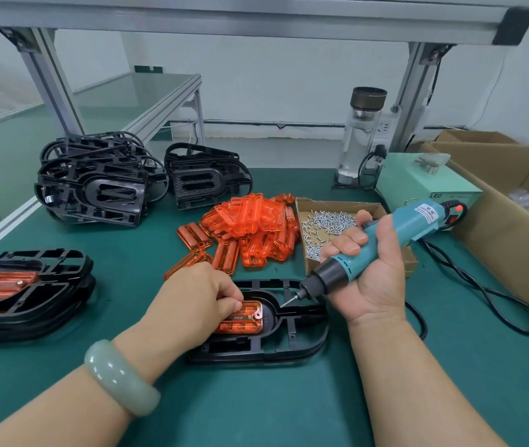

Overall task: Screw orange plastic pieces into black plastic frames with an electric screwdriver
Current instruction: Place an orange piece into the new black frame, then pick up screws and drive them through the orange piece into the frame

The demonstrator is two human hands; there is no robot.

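A black plastic frame (292, 340) lies flat on the green mat in front of me. An orange piece (247, 321) sits in its recess. My left hand (198, 295) rests on the orange piece with curled fingers pressing its top edge. My right hand (369, 272) grips a teal electric screwdriver (382, 243), tilted down to the left. Its bit carries a screw just above the frame, right of the orange piece. A pile of loose orange pieces (250, 230) lies behind the frame.
Screws fill a shallow cardboard tray (308, 208). Finished frames with orange pieces (24, 295) are stacked at the left. Bare black frames (95, 185) are heaped at the back left. A glass bottle (360, 133), a green power box (424, 185) and a large carton (511, 227) stand right.
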